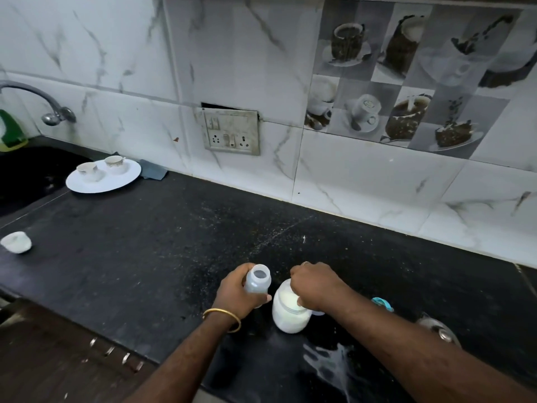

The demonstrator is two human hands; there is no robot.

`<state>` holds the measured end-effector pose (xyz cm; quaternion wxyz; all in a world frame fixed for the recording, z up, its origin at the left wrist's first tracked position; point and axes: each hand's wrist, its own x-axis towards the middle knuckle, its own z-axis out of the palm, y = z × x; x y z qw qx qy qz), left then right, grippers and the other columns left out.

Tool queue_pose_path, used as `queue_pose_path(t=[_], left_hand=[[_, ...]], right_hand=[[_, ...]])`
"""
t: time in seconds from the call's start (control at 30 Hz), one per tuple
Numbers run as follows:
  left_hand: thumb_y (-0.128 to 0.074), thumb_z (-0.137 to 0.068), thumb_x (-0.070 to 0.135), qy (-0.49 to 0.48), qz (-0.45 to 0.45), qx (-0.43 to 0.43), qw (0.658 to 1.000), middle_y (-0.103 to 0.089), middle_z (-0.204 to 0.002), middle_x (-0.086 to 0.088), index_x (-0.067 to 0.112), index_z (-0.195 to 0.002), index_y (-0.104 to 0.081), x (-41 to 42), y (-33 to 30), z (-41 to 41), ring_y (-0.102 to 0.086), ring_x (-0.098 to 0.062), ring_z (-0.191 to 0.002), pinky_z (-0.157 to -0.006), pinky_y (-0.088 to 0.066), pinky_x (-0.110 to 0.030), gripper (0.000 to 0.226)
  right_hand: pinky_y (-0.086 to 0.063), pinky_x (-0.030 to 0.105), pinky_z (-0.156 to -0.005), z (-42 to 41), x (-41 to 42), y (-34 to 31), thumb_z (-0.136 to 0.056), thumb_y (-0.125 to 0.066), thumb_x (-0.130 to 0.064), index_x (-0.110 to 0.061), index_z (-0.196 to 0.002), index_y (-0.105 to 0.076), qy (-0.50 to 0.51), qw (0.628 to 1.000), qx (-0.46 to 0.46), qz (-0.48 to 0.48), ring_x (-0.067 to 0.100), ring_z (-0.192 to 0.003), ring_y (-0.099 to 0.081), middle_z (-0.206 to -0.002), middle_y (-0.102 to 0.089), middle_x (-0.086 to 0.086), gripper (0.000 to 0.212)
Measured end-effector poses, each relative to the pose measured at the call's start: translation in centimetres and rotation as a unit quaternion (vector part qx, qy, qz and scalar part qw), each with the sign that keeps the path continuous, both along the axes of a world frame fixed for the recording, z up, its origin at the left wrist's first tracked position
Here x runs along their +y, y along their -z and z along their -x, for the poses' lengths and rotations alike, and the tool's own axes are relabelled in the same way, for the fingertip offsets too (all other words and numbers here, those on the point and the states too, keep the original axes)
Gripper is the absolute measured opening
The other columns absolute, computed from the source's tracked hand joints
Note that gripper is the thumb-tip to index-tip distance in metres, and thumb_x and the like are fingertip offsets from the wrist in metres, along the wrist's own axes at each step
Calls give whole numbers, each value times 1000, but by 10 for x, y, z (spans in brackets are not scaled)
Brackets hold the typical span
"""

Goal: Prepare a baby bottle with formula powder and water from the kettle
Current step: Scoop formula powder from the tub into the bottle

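The baby bottle [257, 283], uncapped and tilted slightly, is gripped around its body by the left hand [236, 290] near the front of the black countertop [162, 237]; a gold bangle [222, 317] is worn on that wrist. Just beside it stands an open jar of white formula powder [287, 311]; the right hand [315, 283] is closed over the jar's mouth, fingers pinched on something white at the rim that cannot be made out clearly; a ring is seen on one finger. A teal-rimmed bottle cap [383, 303] lies just behind the right forearm, and the rounded metal top of what seems a kettle [438, 330] is partly hidden further right, close to the front edge. A splash of white liquid [331, 365] is spread on the counter between the forearms.

Behind the hands a wide stretch of counter is left open up to the marbled wall tiles [363, 181]; it is dusted with pale specks. At the far left a small white bowl [16, 242] sits near the counter's front edge; a white plate [103, 181] carrying two cups [116, 164] rests by the dark sink [26, 175], under a wall tap [52, 112]. A switch and socket panel [231, 132] is set in the wall; a tile picture of cups and desserts [406, 77] is seen to the right.
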<state>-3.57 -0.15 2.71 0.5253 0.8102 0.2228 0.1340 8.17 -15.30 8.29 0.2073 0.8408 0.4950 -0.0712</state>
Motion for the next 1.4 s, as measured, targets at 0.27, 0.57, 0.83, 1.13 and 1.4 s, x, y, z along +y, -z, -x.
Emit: queue_pose_path(t=[0.27, 0.57, 0.83, 1.13, 1.4], left_hand=[[-92, -57, 14, 16, -14, 2, 1000, -68, -100, 16, 31, -102, -64, -5, 7, 1, -64, 1, -93, -83, -52, -24, 55], [-91, -56, 17, 10, -29, -9, 999, -70, -100, 14, 30, -100, -66, -4, 7, -1, -65, -5, -95, -86, -54, -32, 52], [-91, -54, 21, 7, -31, -10, 999, -70, -100, 14, 39, -95, -62, -5, 5, 0, -66, -7, -95, -87, -55, -36, 53], [-93, -54, 16, -5, -24, -9, 1000, -67, -102, 15, 29, -101, -65, -2, 4, 3, -64, -12, -98, -89, -52, -30, 55], [-93, -55, 13, 0, -16, -11, 1000, -67, -101, 15, 31, -99, -64, -2, -4, 3, -64, -9, -95, -82, -47, -20, 55]], right_hand=[[-39, 38, -77, 1, 4, -2, -93, -60, -14, -12, -110, -67, 44, 998, 28, -27, 32, -115, -59, -122, -61, 8, 19], [-47, 41, -85, 7, -6, 2, -95, -60, -27, -12, -109, -66, 54, 989, 48, -126, 26, -119, -52, -124, -57, 3, 21], [-44, 40, -98, 8, -4, 11, -86, -72, -35, -24, -83, -61, 114, 974, 112, -159, 25, -121, -55, -128, -60, 0, 16], [-54, 40, -89, 1, -19, 0, -79, -76, -41, -20, -80, -73, 235, 921, 198, -239, 20, -102, -66, -106, -68, -7, 21], [-50, 25, -66, -11, -46, -10, -81, -80, -26, -17, -64, -69, 373, 806, 314, -336, 12, -76, -66, -84, -76, 3, 22]])
